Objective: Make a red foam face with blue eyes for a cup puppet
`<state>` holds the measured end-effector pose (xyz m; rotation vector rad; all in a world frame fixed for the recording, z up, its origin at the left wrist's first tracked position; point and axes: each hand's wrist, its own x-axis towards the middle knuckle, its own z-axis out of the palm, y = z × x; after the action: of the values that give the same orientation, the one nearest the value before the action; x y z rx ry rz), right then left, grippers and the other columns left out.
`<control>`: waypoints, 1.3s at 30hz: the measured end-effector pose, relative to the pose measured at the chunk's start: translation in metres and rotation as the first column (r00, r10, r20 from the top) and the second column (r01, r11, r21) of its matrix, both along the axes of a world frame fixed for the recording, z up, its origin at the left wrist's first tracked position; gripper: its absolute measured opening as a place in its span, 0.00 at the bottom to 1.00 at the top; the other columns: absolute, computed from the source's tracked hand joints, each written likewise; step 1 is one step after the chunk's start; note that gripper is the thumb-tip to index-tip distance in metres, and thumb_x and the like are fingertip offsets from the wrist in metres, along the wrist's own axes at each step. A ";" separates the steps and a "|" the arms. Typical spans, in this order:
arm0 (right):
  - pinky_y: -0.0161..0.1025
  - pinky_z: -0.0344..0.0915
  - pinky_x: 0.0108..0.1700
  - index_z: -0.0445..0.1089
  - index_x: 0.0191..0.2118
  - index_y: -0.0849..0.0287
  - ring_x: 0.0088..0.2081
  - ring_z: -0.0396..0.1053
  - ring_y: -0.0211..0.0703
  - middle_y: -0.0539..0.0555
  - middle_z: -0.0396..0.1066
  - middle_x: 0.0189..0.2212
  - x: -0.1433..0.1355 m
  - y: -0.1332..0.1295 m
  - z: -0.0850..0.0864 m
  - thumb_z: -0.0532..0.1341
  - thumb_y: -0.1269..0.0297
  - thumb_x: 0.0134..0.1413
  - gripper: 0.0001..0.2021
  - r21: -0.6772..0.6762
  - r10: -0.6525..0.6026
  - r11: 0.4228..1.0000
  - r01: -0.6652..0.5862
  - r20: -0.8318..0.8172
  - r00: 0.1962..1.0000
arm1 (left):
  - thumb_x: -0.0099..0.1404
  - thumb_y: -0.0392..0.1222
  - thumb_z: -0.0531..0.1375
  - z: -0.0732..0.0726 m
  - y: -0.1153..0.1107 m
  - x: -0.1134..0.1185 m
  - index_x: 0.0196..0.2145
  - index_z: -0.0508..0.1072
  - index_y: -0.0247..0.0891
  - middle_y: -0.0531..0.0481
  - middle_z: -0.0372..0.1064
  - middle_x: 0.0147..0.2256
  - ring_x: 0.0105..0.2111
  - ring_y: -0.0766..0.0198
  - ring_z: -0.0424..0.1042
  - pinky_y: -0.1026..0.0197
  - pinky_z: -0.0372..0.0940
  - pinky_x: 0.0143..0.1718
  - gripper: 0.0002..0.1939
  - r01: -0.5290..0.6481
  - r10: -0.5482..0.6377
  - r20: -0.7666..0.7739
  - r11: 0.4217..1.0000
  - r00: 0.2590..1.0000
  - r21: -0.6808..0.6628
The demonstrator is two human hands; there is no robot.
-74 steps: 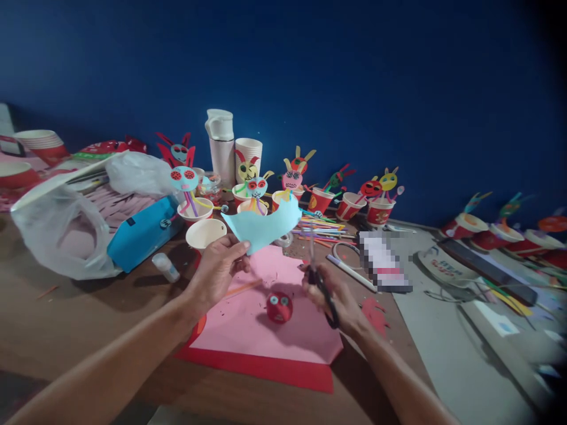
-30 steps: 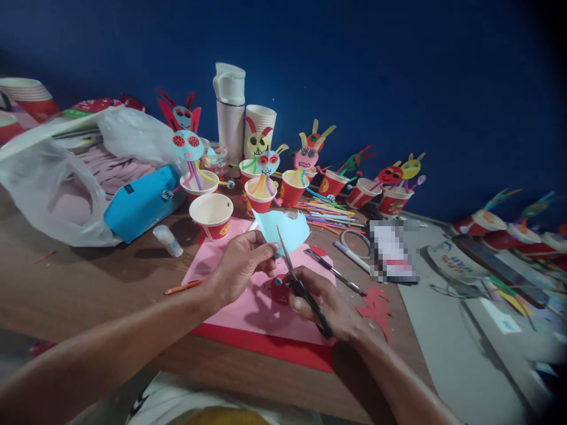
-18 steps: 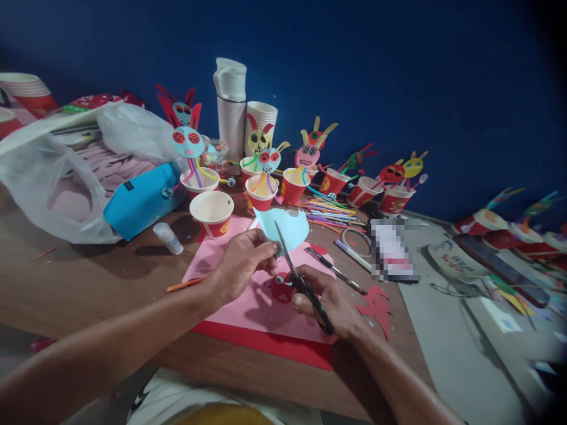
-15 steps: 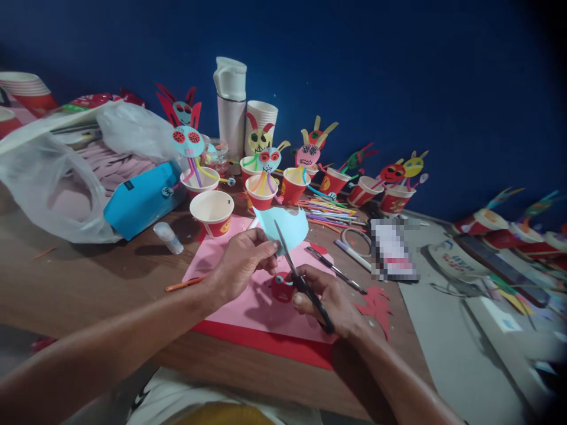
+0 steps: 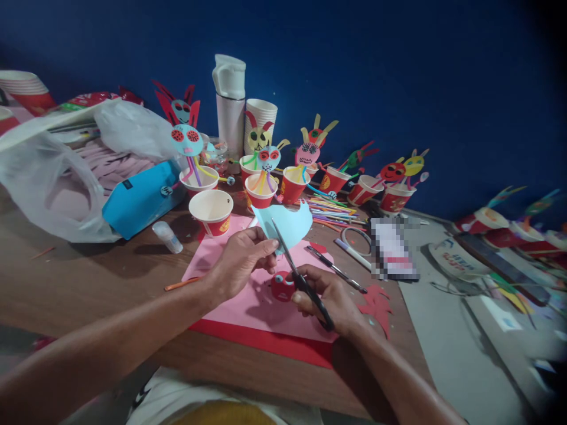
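Observation:
My left hand (image 5: 243,257) pinches the lower left edge of a light blue paper piece (image 5: 292,221). In my right hand (image 5: 325,295) are black-handled scissors (image 5: 316,302), their blades lying across the blue paper near my left fingertips. Below the hands, a red cutout with an eye shape (image 5: 282,288) rests on a pink sheet (image 5: 252,316), which lies over a red sheet (image 5: 266,344). A black pen (image 5: 336,270) lies just right of the scissors, and jagged red paper scraps (image 5: 376,307) are beside my right wrist.
Behind the hands stand an upright paper cup (image 5: 211,213) and several cups holding paper-faced figures. At left are a plastic bag (image 5: 66,200), a blue packet (image 5: 142,200) and a small clear bottle (image 5: 167,237). Colored sticks (image 5: 334,209) and a phone (image 5: 394,249) lie to the right.
The blue paper has turned slightly in my left hand, and its right part now reaches a little further right and up. Both hands remain in nearly the same places.

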<state>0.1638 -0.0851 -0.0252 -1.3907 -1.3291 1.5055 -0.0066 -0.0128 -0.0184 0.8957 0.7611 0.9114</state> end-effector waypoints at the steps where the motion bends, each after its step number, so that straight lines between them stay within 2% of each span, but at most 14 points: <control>1: 0.29 0.59 0.21 0.68 0.37 0.62 0.19 0.59 0.30 0.45 0.63 0.21 0.000 0.000 0.000 0.68 0.62 0.39 0.17 -0.002 -0.004 1.000 0.004 0.002 1.000 | 0.55 0.37 0.63 0.000 0.000 0.000 0.31 0.67 0.31 0.53 0.67 0.23 0.18 0.72 0.65 0.67 0.63 0.21 0.08 0.004 -0.004 0.004 1.000 1.000 0.001; 7: 0.28 0.59 0.19 0.68 0.38 0.63 0.19 0.59 0.29 0.46 0.64 0.21 0.000 0.000 -0.001 0.69 0.63 0.39 0.18 0.006 -0.011 1.000 0.011 -0.013 1.000 | 0.59 0.40 0.60 -0.003 0.000 -0.002 0.30 0.68 0.32 0.51 0.67 0.24 0.20 0.71 0.65 0.66 0.63 0.22 0.08 0.042 -0.043 0.027 0.999 0.999 0.029; 13: 0.28 0.59 0.19 0.68 0.39 0.63 0.18 0.58 0.29 0.45 0.63 0.21 0.000 -0.001 0.000 0.68 0.63 0.41 0.17 0.004 -0.002 1.000 0.002 -0.019 1.000 | 0.58 0.41 0.61 -0.002 0.002 -0.001 0.27 0.67 0.32 0.52 0.67 0.22 0.19 0.71 0.66 0.66 0.63 0.22 0.09 0.028 -0.028 0.008 0.999 1.000 0.041; 19: 0.28 0.60 0.21 0.67 0.37 0.62 0.20 0.59 0.29 0.45 0.63 0.21 0.002 0.001 -0.001 0.67 0.61 0.42 0.15 0.019 0.048 0.999 -0.048 0.003 0.999 | 0.58 0.39 0.60 0.000 0.002 -0.003 0.25 0.66 0.33 0.53 0.66 0.19 0.17 0.71 0.65 0.68 0.61 0.21 0.08 0.026 -0.025 -0.016 0.998 1.000 0.055; 29: 0.27 0.58 0.20 0.68 0.37 0.61 0.19 0.57 0.29 0.45 0.63 0.21 0.002 -0.001 0.001 0.69 0.62 0.40 0.16 0.014 0.036 0.999 -0.036 -0.029 0.999 | 0.58 0.37 0.59 0.004 0.000 -0.003 0.25 0.65 0.33 0.54 0.66 0.18 0.17 0.71 0.65 0.67 0.63 0.20 0.07 0.040 -0.038 -0.039 0.998 0.999 0.053; 33: 0.29 0.58 0.20 0.68 0.38 0.62 0.19 0.56 0.29 0.47 0.64 0.23 0.001 -0.001 0.002 0.69 0.59 0.39 0.19 0.007 0.008 1.000 -0.008 -0.028 1.000 | 0.58 0.38 0.59 0.005 -0.001 -0.003 0.25 0.65 0.33 0.53 0.66 0.18 0.17 0.71 0.66 0.68 0.61 0.20 0.07 0.047 -0.044 -0.044 0.998 0.998 0.052; 39: 0.29 0.58 0.19 0.69 0.39 0.62 0.18 0.56 0.29 0.48 0.65 0.23 0.002 -0.001 0.002 0.66 0.54 0.42 0.20 0.006 0.018 1.000 -0.018 0.004 1.000 | 0.57 0.39 0.60 0.004 0.000 -0.003 0.24 0.65 0.34 0.53 0.66 0.16 0.16 0.71 0.65 0.69 0.60 0.20 0.08 0.056 -0.053 -0.047 0.996 0.997 0.062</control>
<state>0.1659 -0.0863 -0.0227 -1.3818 -1.3507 1.5099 -0.0097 -0.0129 -0.0146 0.9915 0.7463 0.8736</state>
